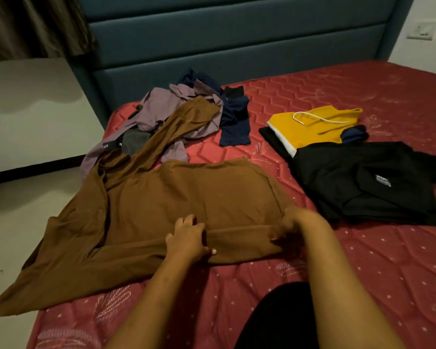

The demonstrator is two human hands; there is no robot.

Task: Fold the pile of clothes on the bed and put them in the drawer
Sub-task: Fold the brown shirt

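Note:
A brown long-sleeved garment lies spread across the red mattress, one sleeve trailing off the left edge and another reaching back over the pile. My left hand grips a folded-over band of its near edge, thumb beneath the cloth. My right hand pinches the same band at the garment's right corner. Behind it lies an unfolded pile: a mauve shirt and dark blue clothes. To the right sit folded pieces, a yellow one with a white cord and a black one.
A teal padded headboard runs along the back. A pale bedside cabinet top stands left of the bed, with a curtain behind it. Light floor shows at the left. A wall socket is at the upper right. My dark-clothed knee rests on the mattress.

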